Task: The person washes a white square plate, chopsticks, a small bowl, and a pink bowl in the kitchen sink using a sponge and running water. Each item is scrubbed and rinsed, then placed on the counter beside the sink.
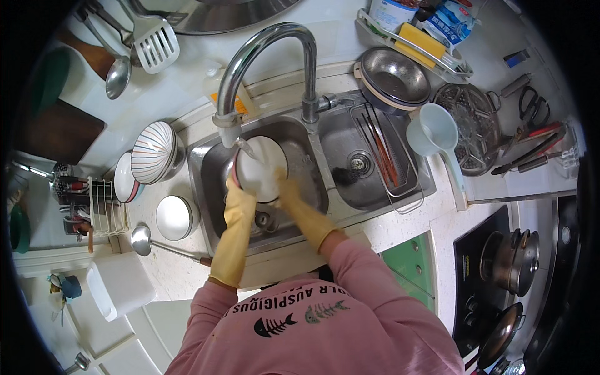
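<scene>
My left hand [240, 204], in a yellow rubber glove, grips the lower left rim of a white bowl or dish [262, 164] above the left sink basin [304, 159]. Water runs from the curved chrome faucet [304, 61] onto its upper left part. My right hand [288, 194], gloved the same way and blurred, is at the dish's right side; whether it holds anything is hidden. A drain fitting [265, 220] shows below the dish.
Left of the sink are striped bowls [152, 152], a white bowl [174, 218] and a ladle [141, 240]. The right basin holds a wire rack with chopsticks [382, 154] and a dark scrubber [347, 176]. Beyond are metal bowls [396, 75], a light-blue dipper [431, 129] and a stove [468, 281].
</scene>
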Action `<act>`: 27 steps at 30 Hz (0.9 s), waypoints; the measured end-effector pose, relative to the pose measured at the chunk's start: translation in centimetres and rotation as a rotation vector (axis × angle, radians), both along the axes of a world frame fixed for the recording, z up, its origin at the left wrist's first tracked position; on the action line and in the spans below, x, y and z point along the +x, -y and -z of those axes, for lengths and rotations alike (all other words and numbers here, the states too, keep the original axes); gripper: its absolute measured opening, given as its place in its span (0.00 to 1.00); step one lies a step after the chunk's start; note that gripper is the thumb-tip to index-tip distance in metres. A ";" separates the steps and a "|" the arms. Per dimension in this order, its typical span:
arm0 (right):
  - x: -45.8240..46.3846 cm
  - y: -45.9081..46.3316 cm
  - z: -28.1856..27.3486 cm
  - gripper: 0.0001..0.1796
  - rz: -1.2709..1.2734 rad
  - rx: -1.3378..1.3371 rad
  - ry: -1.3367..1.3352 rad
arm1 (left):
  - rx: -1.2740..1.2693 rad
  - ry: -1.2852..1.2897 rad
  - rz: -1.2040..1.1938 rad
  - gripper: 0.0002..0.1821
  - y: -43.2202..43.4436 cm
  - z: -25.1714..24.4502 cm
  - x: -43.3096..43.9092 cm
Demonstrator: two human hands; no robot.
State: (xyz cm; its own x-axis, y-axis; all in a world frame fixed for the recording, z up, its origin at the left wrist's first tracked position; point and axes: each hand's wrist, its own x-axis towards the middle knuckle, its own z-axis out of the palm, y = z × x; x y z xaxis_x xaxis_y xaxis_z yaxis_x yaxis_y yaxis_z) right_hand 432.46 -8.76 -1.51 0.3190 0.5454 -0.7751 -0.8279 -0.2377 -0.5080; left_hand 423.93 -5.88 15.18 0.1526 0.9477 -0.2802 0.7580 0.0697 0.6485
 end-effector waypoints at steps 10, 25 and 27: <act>1.3 0.6 -6.9 0.40 -0.323 -0.111 0.434 | -0.018 0.271 -0.114 0.39 -0.7 7.3 -2.8; 0.3 0.3 -5.9 0.28 -0.247 0.100 -0.197 | 0.014 -0.060 0.096 0.36 0.9 -4.1 -1.4; 1.2 0.1 -6.9 0.23 -0.324 0.048 -0.025 | 0.098 -0.029 0.160 0.35 0.1 -4.7 -2.6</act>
State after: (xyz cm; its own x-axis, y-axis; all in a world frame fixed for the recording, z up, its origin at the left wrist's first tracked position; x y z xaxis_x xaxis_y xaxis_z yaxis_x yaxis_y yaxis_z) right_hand 433.64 -8.82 5.35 0.1041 0.6518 -0.7512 -0.7255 -0.4669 -0.5057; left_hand 421.35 -6.00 19.87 0.2963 0.9352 -0.1941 0.7731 -0.1155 0.6237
